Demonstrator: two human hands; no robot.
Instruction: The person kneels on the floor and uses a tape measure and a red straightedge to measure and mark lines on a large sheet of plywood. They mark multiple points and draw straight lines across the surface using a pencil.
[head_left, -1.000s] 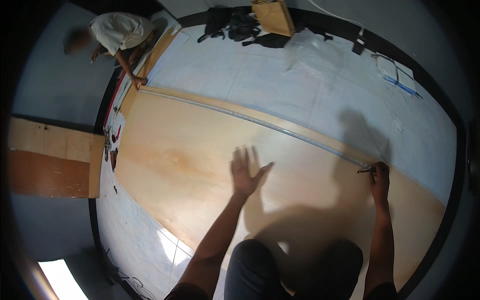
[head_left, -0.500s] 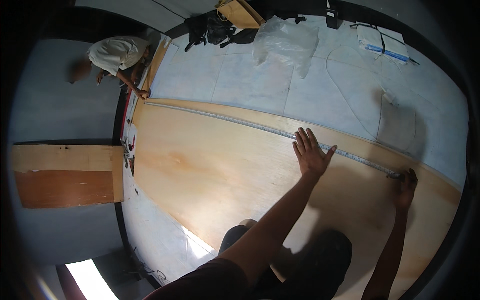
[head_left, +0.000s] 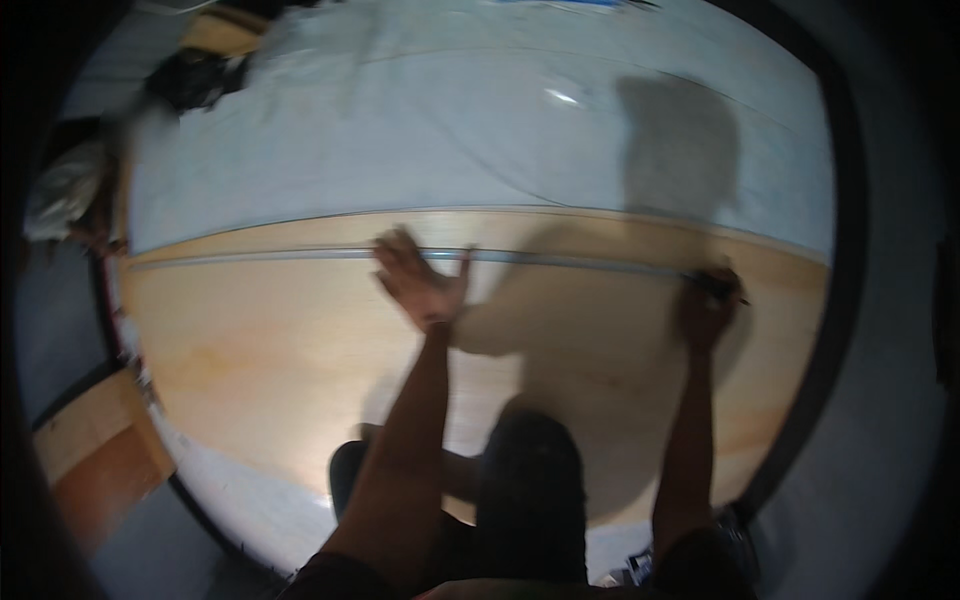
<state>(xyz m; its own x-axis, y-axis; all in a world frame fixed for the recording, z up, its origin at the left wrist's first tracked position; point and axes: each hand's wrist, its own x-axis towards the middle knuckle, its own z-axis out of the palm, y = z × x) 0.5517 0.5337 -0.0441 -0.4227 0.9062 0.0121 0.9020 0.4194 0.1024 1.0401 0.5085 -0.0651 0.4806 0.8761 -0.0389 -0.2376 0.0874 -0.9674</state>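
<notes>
A long pale plywood sheet lies flat in front of me. Along its far edge stretches the silvery blade of a tape measure. My left hand rests across the blade with fingers spread and thumb apart, holding nothing. At the blade's right end, my right hand is closed round the tape measure's dark end, in shadow. Something thin and dark juts out beside its fingers, too blurred to name. The blade's left end lies near the sheet's left edge, by another person.
A person in a pale shirt crouches at the far left. Beyond the sheet is light floor, with a black bag at the back left. A two-tone wooden board stands at lower left. A dark border curves along the right.
My view has swung to the right, so everything appears farther left. The left hand stays spread on the blade. A thin dark thing now shows by my right hand.
</notes>
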